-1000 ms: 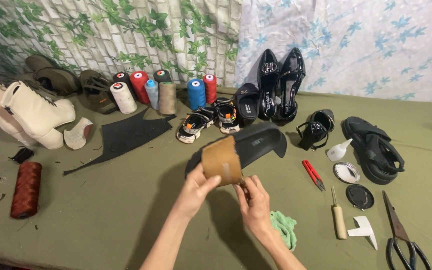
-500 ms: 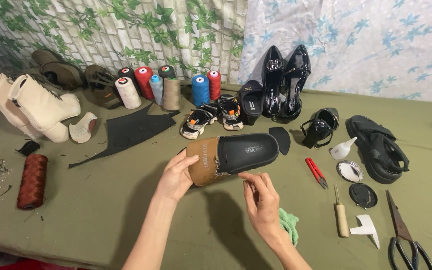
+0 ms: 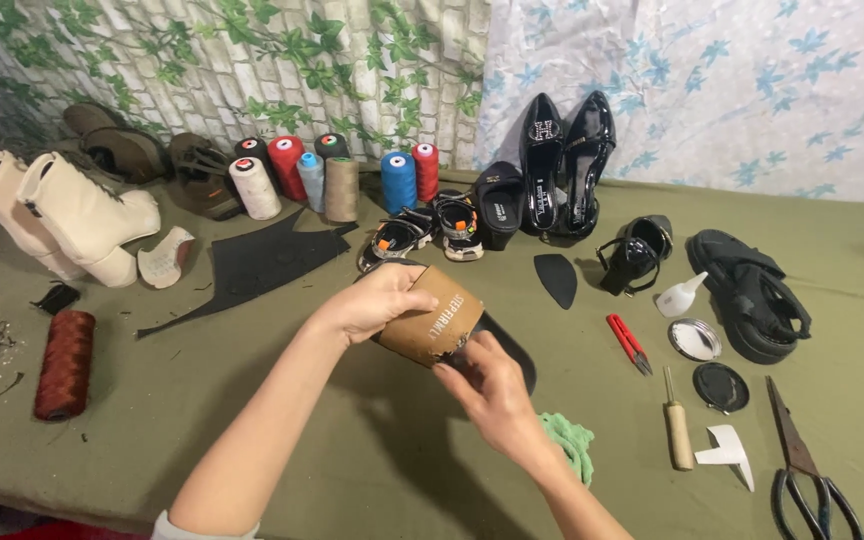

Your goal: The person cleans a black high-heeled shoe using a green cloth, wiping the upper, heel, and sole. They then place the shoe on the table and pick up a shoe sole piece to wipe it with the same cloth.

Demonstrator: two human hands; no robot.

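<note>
A black slide sandal with a tan footbed point(image 3: 432, 325) is held above the green table point(image 3: 252, 400). My left hand point(image 3: 377, 300) grips its tan upper side from above. My right hand point(image 3: 492, 395) pinches the sandal's near black edge from below. The black sole point(image 3: 512, 350) sticks out to the right behind my right hand's fingers. A green cloth point(image 3: 572, 445) lies on the table just right of my right wrist.
Cream boots point(image 3: 62, 215), thread cones point(image 3: 337, 175) and black shoes point(image 3: 562, 150) line the back. A black leather sheet point(image 3: 262, 260) and dark red spool point(image 3: 64, 360) lie left. Red pliers point(image 3: 630, 342), an awl point(image 3: 676, 430), scissors point(image 3: 802, 470), lids and a black sandal point(image 3: 752, 290) lie right.
The sandal has been turned over and brought nearer and lower; its tan side now faces up. My right hand moved up onto the sandal's edge.
</note>
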